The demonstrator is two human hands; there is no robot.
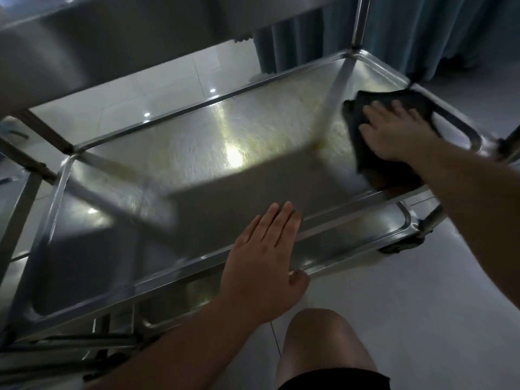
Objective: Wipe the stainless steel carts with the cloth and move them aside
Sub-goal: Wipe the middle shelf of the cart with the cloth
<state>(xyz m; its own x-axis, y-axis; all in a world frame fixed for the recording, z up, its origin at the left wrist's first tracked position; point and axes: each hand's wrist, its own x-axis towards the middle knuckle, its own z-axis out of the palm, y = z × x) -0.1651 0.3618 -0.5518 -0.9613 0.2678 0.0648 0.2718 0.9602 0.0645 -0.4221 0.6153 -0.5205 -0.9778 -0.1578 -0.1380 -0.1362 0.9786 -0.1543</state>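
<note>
A stainless steel cart fills the view, and I look down onto its shiny middle shelf from under the top shelf. A dark cloth lies at the shelf's right end. My right hand presses flat on the cloth with fingers spread. My left hand rests on the shelf's near rim, fingers straight over the shelf and thumb under the edge. A lower shelf shows below the rim.
Blue curtains hang behind the cart. Pale floor tiles spread to the right and beyond the cart. A cart wheel sits at the near right corner. My bare knee is below. Another metal frame stands at the left.
</note>
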